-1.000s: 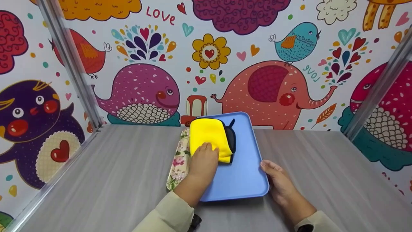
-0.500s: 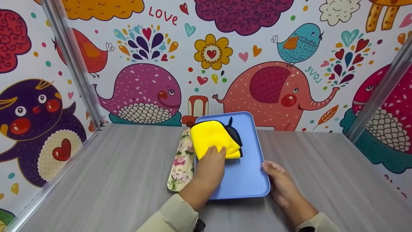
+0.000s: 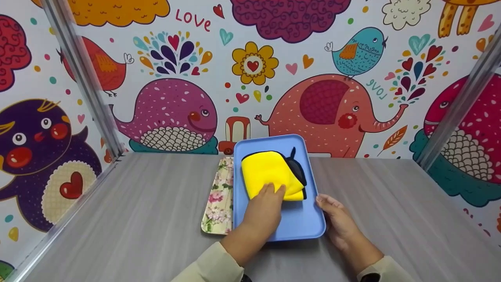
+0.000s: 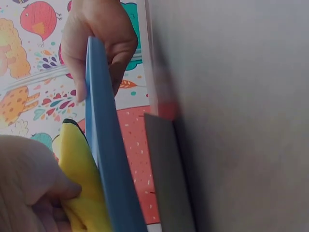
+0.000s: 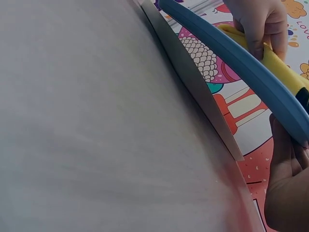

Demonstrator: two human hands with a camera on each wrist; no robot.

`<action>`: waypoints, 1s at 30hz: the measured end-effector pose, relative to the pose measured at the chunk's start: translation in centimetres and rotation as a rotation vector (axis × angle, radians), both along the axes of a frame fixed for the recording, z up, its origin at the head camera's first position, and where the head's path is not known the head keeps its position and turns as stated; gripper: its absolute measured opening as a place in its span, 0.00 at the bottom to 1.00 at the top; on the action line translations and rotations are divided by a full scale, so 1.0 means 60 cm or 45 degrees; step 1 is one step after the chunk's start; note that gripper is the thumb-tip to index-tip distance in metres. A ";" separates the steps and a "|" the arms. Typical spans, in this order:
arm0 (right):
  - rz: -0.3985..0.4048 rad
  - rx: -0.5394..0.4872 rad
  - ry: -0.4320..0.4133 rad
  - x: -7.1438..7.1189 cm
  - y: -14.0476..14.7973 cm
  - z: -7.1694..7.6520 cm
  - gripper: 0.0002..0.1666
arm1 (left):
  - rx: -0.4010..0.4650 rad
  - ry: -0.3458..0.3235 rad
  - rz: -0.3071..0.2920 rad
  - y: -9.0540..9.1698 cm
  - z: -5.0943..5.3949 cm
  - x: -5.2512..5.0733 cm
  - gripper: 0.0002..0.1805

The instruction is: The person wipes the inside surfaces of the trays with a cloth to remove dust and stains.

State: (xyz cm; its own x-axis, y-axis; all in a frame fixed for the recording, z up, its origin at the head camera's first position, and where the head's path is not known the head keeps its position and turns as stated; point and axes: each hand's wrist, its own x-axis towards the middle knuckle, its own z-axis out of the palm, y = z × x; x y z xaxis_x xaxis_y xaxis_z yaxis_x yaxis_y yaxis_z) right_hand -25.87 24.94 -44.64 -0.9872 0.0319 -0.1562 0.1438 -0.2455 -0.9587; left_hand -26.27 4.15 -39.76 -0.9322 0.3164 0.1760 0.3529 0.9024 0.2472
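A folded yellow cloth (image 3: 270, 172) with black edging and a dark underside lies over a blue rectangular tray (image 3: 295, 225). My left hand (image 3: 264, 211) pinches the near part of the cloth; in the right wrist view, its thumb and fingers (image 5: 256, 41) press into the fabric. With thumb on top and the other fingers beneath, my right hand (image 3: 340, 223) holds the tray's right edge. Both wrist views show the tray tilted and raised off the table. Part of the cloth is hidden behind my left hand.
A floral-patterned tray (image 3: 217, 203) lies on the grey table (image 3: 156, 211), partly covered by the blue one in the head view. Behind stands a wall (image 3: 176, 113) printed with cartoon animals, with metal posts (image 3: 84, 78) at the corners.
My left hand has moved right with the cloth, which earlier reached the blue tray's left edge and now sits nearer its middle. The right hand keeps its grip on the tray.
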 end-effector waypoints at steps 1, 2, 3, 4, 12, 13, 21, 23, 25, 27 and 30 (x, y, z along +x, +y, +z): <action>0.006 -0.003 0.003 0.000 0.000 0.000 0.12 | -0.004 0.002 -0.009 0.002 0.000 0.002 0.31; 0.008 -0.002 0.001 0.000 0.000 0.001 0.13 | -0.011 0.003 -0.017 0.004 -0.001 0.004 0.30; 0.001 -0.003 -0.002 0.000 0.000 0.001 0.13 | -0.020 -0.004 -0.024 0.005 -0.001 0.006 0.31; -0.008 -0.003 -0.006 0.000 -0.001 0.001 0.13 | -0.030 -0.009 -0.029 0.007 -0.001 0.008 0.31; -0.112 -0.005 -0.023 -0.001 -0.005 0.001 0.13 | -0.131 0.048 -0.115 0.015 -0.005 0.021 0.30; -0.117 -0.009 -0.020 -0.001 -0.005 0.001 0.13 | -0.148 0.060 -0.128 0.016 -0.005 0.023 0.30; -0.124 -0.018 -0.002 -0.004 -0.003 -0.001 0.17 | -0.321 0.238 -0.248 0.017 -0.011 0.025 0.26; -0.130 -0.017 -0.001 -0.004 -0.003 -0.001 0.17 | -0.368 0.259 -0.270 0.016 -0.011 0.025 0.25; -0.134 -0.017 0.003 -0.004 -0.003 -0.002 0.17 | -0.413 0.292 -0.284 0.015 -0.012 0.025 0.24; -0.133 -0.007 0.007 -0.004 -0.003 -0.002 0.17 | -0.459 0.366 -0.295 0.013 -0.014 0.026 0.22; -0.135 -0.005 0.006 -0.003 -0.004 -0.002 0.17 | -0.516 0.428 -0.285 0.010 -0.014 0.026 0.22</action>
State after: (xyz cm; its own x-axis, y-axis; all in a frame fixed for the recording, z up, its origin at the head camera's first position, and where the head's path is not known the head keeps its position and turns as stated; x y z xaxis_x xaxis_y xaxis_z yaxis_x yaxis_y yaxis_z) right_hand -26.03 24.72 -44.77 -0.9791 0.1355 -0.1516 0.1119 -0.2631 -0.9583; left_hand -24.73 4.76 -40.61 -0.7483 0.6037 0.2749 0.5458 0.7959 -0.2620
